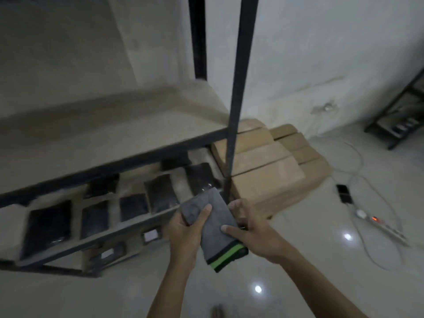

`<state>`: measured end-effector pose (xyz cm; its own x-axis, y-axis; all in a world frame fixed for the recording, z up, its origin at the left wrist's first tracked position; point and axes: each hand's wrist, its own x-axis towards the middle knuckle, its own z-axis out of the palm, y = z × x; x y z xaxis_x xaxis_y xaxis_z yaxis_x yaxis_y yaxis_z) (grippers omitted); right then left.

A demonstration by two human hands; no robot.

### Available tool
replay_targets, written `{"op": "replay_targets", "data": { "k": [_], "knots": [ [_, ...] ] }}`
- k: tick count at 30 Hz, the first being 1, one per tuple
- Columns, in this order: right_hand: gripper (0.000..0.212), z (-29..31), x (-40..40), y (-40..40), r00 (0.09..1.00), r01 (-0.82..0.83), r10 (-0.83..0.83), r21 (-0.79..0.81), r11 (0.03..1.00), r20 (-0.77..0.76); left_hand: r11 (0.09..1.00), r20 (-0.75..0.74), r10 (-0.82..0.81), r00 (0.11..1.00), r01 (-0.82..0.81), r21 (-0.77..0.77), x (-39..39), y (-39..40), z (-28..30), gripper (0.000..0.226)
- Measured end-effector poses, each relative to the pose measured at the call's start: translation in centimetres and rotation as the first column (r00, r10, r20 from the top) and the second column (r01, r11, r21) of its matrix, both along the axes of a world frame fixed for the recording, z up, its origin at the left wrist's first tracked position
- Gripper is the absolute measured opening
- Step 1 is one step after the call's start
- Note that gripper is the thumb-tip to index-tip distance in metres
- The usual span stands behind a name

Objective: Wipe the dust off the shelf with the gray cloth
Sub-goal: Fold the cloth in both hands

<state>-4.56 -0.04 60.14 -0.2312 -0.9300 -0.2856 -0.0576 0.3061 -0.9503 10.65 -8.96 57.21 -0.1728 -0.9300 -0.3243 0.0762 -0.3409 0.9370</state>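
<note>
no writing or brand readable anywhere, all too blurred. folded gray cloth [212,222] with a green and black band at its near end, gripped at both sides in front of the shelf [110,125]. left hand [187,228] curled round the far left edge, thumb on top. right hand [250,232] pinching the right side, thumb on the fabric. dark packets [49,226] on the lower tier, contents unclear. cardboard boxes [263,171] partly hidden behind the black upright [238,88]. power strip [378,222] on the floor, smeared.
</note>
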Motion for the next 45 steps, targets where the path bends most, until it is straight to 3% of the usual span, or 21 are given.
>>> {"op": "replay_targets", "data": {
  "k": [4,7,11,13,14,16,19,24,29,36,38,40,41,45],
  "knots": [
    [0.048,-7.0,-1.3,3.6,0.993,-0.013,0.007,0.049,0.999,0.12,0.995,0.098,-0.033,0.995,0.023,0.097,-3.5,2.7,-7.9,0.035],
    [0.036,-13.7,-2.5,5.9,0.995,0.043,-0.055,0.13,0.991,0.086,0.985,0.183,-0.093,0.979,0.064,0.161,-5.6,4.9,-15.2,0.02],
    [0.028,-22.3,-4.6,8.2,0.973,0.193,-0.22,0.288,0.938,0.065,0.932,0.177,-0.272,0.946,0.213,0.292,-7.5,6.6,-23.7,0.039],
    [0.031,-28.3,-6.6,8.9,0.955,0.256,-0.293,0.352,0.9,0.054,0.871,0.072,-0.357,0.931,0.305,0.386,-8.7,7.1,-29.7,0.051],
    [0.032,-31.0,-7.8,9.1,0.952,0.259,-0.3,0.373,0.891,0.058,0.816,-0.028,-0.4,0.916,0.369,0.445,-9.0,7.4,-32.4,0.068],
    [0.033,-36.4,-10.1,9.4,0.961,0.231,-0.271,0.389,0.892,0.051,0.738,-0.17,-0.478,0.862,0.499,0.455,-9.8,8.4,-37.4,0.1],
    [0.036,-44.6,-13.7,9.5,0.976,0.186,-0.216,0.385,0.904,0.038,0.771,-0.085,-0.539,0.838,0.532,0.351,-12.3,9.9,-44.7,0.115],
    [0.044,-58.5,-18.6,9.8,0.995,0.079,-0.046,0.419,0.904,-0.088,0.806,0.046,-0.483,0.875,0.423,0.414,-18.0,11.4,-58.1,0.087],
    [0.05,-69.5,-23.5,7.4,0.964,0.038,0.081,0.434,0.9,-0.252,0.81,0.198,-0.543,0.816,0.446,0.381,-23.0,8.5,-69.8,0.086],
    [0.06,-80.8,-27.3,2.4,0.862,0.008,0.208,0.424,0.906,-0.461,0.763,0.621,-0.581,0.526,0.618,0.191,-27.8,3.2,-79.9,0.084],
    [0.057,-82.6,-27.7,2.0,0.788,-0.046,0.298,0.431,0.901,-0.539,0.682,0.78,-0.523,0.342,0.717,0.143,-27.9,3.1,-81.4,0.076],
    [0.054,-83.6,-27.8,2.0,0.705,-0.115,0.402,0.464,0.878,-0.585,0.596,0.929,-0.347,0.126,0.795,0.115,-27.5,3.6,-82.5,0.066],
    [0.051,-83.9,-27.8,1.9,0.669,-0.141,0.436,0.473,0.87,-0.602,0.581,0.961,-0.272,0.059,0.806,0.115,-27.2,3.8,-82.9,0.062],
    [0.035,-83.9,-27.1,1.6,0.567,-0.165,0.487,0.488,0.857,-0.664,0.599,0.984,-0.179,-0.024,0.79,0.128,-26.9,4.6,-84.0,0.048]
  ]
}}
